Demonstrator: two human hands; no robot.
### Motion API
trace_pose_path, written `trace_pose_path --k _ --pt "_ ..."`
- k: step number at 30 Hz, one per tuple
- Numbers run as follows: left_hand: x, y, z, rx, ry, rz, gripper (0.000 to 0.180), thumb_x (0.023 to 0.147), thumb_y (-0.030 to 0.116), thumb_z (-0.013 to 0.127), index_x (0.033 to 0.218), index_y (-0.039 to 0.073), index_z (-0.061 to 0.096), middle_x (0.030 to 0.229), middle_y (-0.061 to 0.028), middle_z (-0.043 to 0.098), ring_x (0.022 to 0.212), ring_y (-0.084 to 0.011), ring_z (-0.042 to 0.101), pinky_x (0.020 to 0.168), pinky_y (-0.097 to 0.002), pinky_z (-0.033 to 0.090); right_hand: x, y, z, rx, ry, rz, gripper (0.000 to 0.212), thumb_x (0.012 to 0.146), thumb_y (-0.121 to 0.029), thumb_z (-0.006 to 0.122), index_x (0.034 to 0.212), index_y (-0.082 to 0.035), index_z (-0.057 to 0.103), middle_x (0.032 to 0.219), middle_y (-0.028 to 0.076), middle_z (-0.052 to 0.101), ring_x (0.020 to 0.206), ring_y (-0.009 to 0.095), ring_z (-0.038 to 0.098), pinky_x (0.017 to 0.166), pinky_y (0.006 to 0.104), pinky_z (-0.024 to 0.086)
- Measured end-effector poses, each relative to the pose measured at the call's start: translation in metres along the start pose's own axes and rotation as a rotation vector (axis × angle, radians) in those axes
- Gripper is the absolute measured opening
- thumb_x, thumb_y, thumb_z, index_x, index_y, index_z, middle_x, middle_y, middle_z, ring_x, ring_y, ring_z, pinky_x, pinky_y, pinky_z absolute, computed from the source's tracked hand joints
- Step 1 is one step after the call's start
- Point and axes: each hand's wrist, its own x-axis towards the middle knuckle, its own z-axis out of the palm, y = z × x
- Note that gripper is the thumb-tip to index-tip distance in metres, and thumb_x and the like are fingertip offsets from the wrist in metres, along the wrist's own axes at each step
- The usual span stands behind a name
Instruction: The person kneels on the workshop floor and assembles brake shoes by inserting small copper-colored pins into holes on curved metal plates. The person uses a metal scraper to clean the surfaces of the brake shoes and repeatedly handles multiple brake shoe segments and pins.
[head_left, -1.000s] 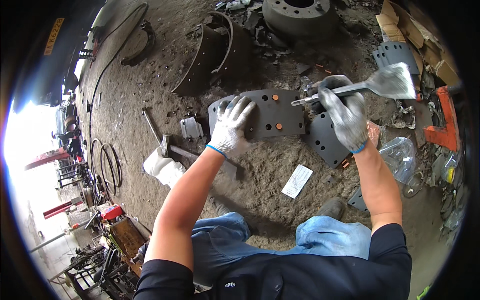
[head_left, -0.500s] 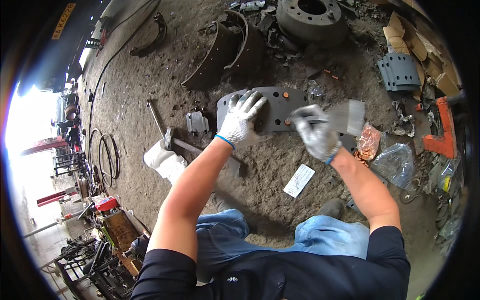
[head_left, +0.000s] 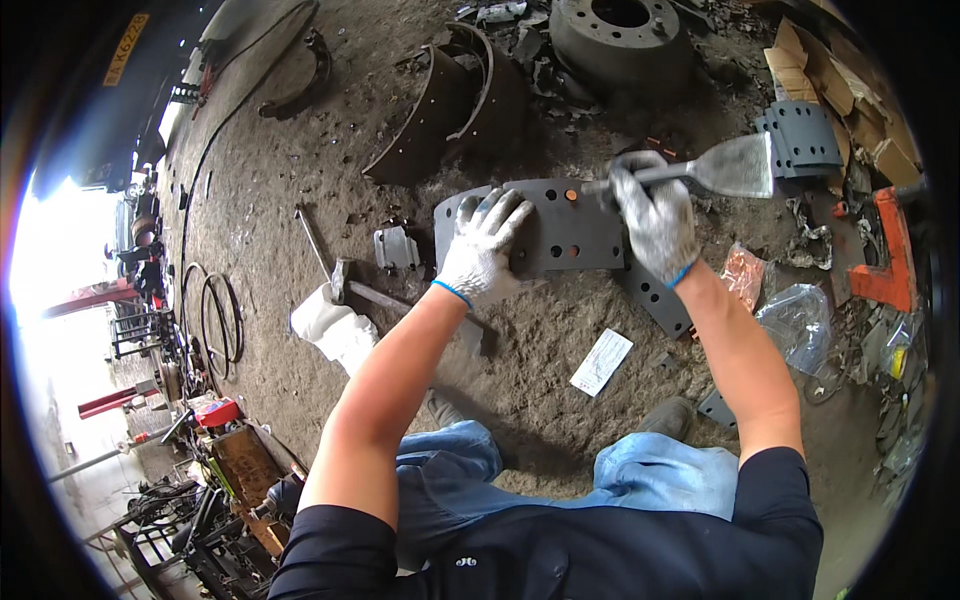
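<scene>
A curved dark grey brake lining (head_left: 560,232) with several holes lies on the dirt floor in front of me. My left hand (head_left: 480,245), in a white work glove, presses flat on its left part with fingers spread. My right hand (head_left: 655,215), also gloved, grips the handle of a wide flat metal chisel (head_left: 735,167) raised above the lining's right end, blade pointing right. A second perforated lining (head_left: 655,295) lies under my right wrist.
A hammer (head_left: 335,270) and a white rag (head_left: 335,330) lie to the left. Brake shoes (head_left: 445,100) and a brake drum (head_left: 620,35) sit at the back. Another lining (head_left: 800,140), plastic bags (head_left: 800,320), an orange metal part (head_left: 885,255) and a paper slip (head_left: 602,362) are right.
My right hand swung the chisel down toward the lining, then lifted it back up and to the right. My left hand stayed pressed on the lining.
</scene>
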Motion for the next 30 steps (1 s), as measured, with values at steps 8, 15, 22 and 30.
trace_pose_path --k 8,15,22,30 --pt "-0.004 0.005 0.005 0.017 0.005 0.031 0.118 0.06 0.045 0.096 0.161 0.011 0.044 0.165 -0.0223 0.043 0.154 -0.0475 0.039 0.125 -0.0703 0.024 0.012 0.055 0.008 -0.19 -0.008 -0.036 0.014 0.106 -0.012 0.066 0.107 0.002 0.069 0.089 0.012 0.075 0.082 0.02 0.074 0.073 0.0337 0.057" --pt "-0.008 0.004 0.007 0.028 0.015 0.033 0.117 0.06 0.046 0.097 0.158 0.009 0.048 0.163 -0.0225 0.045 0.155 -0.046 0.037 0.126 -0.0686 0.023 0.002 0.048 0.012 -0.346 -0.004 -0.291 0.015 0.104 -0.012 0.069 0.108 0.003 0.069 0.088 0.014 0.076 0.083 0.025 0.076 0.074 0.0359 0.058" --pt "-0.016 0.0 0.01 0.024 0.026 0.007 0.117 0.059 0.046 0.097 0.159 0.012 0.047 0.163 -0.0217 0.045 0.155 -0.046 0.038 0.125 -0.0674 0.025 0.007 0.019 0.019 -0.1 -0.02 -0.084 0.012 0.105 -0.01 0.068 0.109 0.001 0.069 0.091 0.011 0.078 0.085 0.019 0.075 0.079 0.0333 0.059" --pt "-0.005 0.001 0.005 0.034 0.038 0.039 0.114 0.063 0.051 0.095 0.159 0.013 0.045 0.16 -0.0198 0.047 0.154 -0.0433 0.039 0.124 -0.07 0.025 0.016 -0.017 -0.006 0.05 -0.028 0.048 0.012 0.105 -0.008 0.068 0.113 -0.001 0.072 0.096 0.01 0.076 0.085 0.015 0.07 0.076 0.0332 0.059"
